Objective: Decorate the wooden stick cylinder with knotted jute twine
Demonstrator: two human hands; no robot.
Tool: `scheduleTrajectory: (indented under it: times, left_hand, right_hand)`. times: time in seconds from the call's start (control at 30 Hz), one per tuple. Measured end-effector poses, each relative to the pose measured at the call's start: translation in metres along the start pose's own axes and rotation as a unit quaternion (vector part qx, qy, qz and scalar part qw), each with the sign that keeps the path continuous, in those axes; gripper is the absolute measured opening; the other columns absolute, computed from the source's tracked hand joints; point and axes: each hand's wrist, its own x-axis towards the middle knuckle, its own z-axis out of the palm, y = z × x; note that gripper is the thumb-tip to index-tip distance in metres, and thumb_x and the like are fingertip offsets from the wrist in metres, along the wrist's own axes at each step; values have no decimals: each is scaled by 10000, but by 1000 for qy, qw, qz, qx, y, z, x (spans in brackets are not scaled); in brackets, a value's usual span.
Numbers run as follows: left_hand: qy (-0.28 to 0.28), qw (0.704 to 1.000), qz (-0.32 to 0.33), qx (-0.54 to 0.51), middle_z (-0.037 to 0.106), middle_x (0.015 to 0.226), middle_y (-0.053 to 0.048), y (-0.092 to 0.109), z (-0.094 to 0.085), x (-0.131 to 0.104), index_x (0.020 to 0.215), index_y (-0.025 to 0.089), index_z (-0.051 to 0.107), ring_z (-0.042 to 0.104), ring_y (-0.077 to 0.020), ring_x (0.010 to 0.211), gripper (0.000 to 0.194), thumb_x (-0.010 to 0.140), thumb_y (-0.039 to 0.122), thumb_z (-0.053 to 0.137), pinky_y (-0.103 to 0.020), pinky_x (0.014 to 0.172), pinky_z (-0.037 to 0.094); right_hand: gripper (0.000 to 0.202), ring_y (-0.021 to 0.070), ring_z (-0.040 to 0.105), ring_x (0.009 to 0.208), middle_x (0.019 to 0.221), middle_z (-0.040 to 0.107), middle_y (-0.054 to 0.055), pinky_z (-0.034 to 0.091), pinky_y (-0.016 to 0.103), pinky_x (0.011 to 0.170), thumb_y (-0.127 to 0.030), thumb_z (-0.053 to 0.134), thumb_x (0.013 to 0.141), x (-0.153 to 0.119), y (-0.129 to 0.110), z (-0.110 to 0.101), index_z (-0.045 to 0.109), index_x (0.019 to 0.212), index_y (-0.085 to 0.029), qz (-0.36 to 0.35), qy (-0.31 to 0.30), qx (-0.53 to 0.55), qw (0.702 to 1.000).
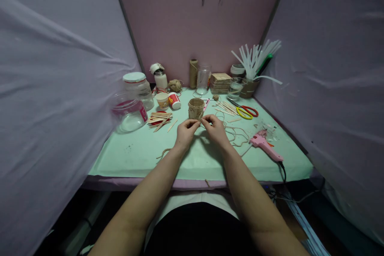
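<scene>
A small brown cup [196,106], its outside wrapped in a twine-like covering, stands upright in the middle of the table. Just in front of it, my left hand [187,131] and my right hand [214,128] meet fingertip to fingertip. Both hands are closed in a pinch on what looks like thin twine, mostly hidden by the fingers. Loose twine [240,135] curls across the table to the right of my right hand. Another twine end [163,153] pokes out by my left forearm.
Wooden sticks [160,119] and clear jars [132,119] stand left, near paper cups [162,99]. To the right lie scissors [246,111] and a pink glue gun [265,145] with its cord. Glue sticks [255,62] fill a pot behind. Fabric walls [324,68] enclose the table.
</scene>
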Motion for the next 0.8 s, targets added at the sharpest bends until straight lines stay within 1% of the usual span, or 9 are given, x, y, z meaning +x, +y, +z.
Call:
scheduleTrajectory:
  times: [0.13,0.3,0.4,0.5,0.57,0.67,0.73,0.8]
  left_hand:
    - [12,999,15,31,682,738,-38,-2,-1,1,743,151,709,591,-146,727,169,664,301,706,-270,742,449]
    - [30,996,37,79,690,747,-35,0,-2,-1,773,161,718,588,-149,716,165,675,292,697,-267,718,448]
    - [26,995,37,87,700,762,-41,1,-1,-1,773,166,727,597,-160,732,157,678,287,694,-272,720,453]
    - [13,996,33,86,708,780,-51,-1,-1,0,776,167,736,610,-166,754,148,686,273,685,-282,752,458]
    - [7,997,28,77,709,779,-54,-3,-1,0,777,167,740,615,-168,753,146,685,268,687,-286,764,459]
    - [8,998,23,59,709,777,-54,-5,-1,2,773,168,743,618,-168,749,143,681,265,692,-288,769,461]
    - [14,999,22,47,710,782,-54,-5,-1,2,771,167,741,620,-167,757,140,681,261,692,-289,776,463]
    - [19,999,21,35,712,790,-56,-5,-1,2,769,164,739,624,-169,770,139,678,259,695,-292,782,465]
  right_hand:
    - [156,175,548,750,806,602,32,436,309,679,-346,550,801,-1,0,0,595,788,-197,-12,-9,-10,1000]
    - [72,186,535,804,870,584,42,434,324,718,-274,548,813,-3,0,1,588,822,-214,-93,-7,-78,993]
    - [81,208,523,837,851,573,49,424,352,757,-253,515,834,-3,1,0,573,785,-226,-117,-16,-108,987]
    - [86,219,515,857,842,560,51,416,366,778,-225,494,829,-2,1,1,544,759,-231,-127,-24,-109,986]
    - [86,220,514,858,836,554,49,418,364,774,-221,487,823,-2,1,1,528,748,-235,-124,-28,-98,987]
    - [82,212,523,834,823,557,42,427,351,743,-246,489,819,-2,-1,2,520,744,-234,-99,-28,-74,992]
    - [56,197,535,805,822,571,32,434,333,714,-270,506,816,-3,-2,3,526,783,-229,-73,-24,-48,996]
    - [71,179,543,767,822,583,21,438,312,687,-289,529,810,-4,-3,3,527,837,-223,-51,-17,-22,998]
